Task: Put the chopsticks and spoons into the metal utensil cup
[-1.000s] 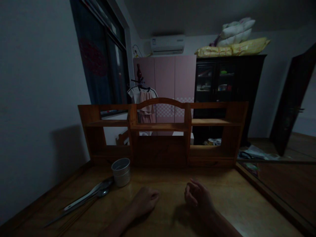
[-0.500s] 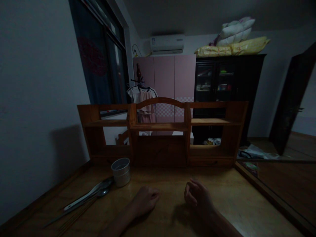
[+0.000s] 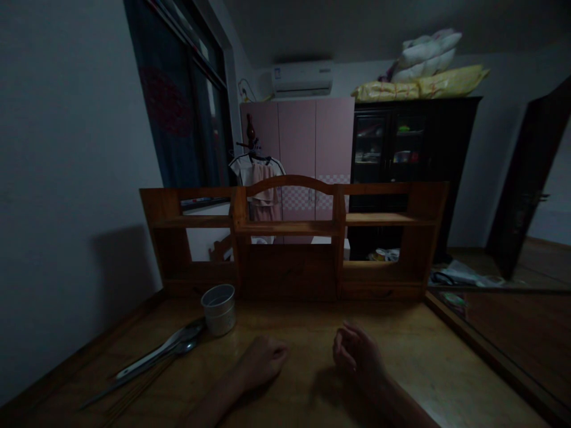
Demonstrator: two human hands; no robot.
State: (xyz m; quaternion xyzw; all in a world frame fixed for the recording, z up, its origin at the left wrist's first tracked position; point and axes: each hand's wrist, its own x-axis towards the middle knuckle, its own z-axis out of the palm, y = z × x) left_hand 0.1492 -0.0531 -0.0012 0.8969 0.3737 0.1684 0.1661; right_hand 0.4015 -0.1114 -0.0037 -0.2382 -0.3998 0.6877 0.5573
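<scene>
On the wooden table (image 3: 303,333), my left hand (image 3: 264,359) rests with its fingers curled into a loose fist, and nothing shows in it. My right hand (image 3: 357,352), slightly raised over a dark shadow, has its fingers bent inward and appears to hold nothing. A grey metal cup (image 3: 219,312) stands upright beyond my left hand, apart from it. Left of the cup lie a white-handled utensil (image 3: 149,359), a metal spoon (image 3: 186,346) and thin sticks like chopsticks (image 3: 140,387), close together. The dim light hides the far ends of some utensils.
A wooden shelf unit (image 3: 289,227) spans the table's back edge. The wall (image 3: 66,208) borders the left side, and a raised wooden edge (image 3: 482,351) runs along the right. Farther back are a pink wardrobe (image 3: 297,137) and a black cabinet (image 3: 446,154).
</scene>
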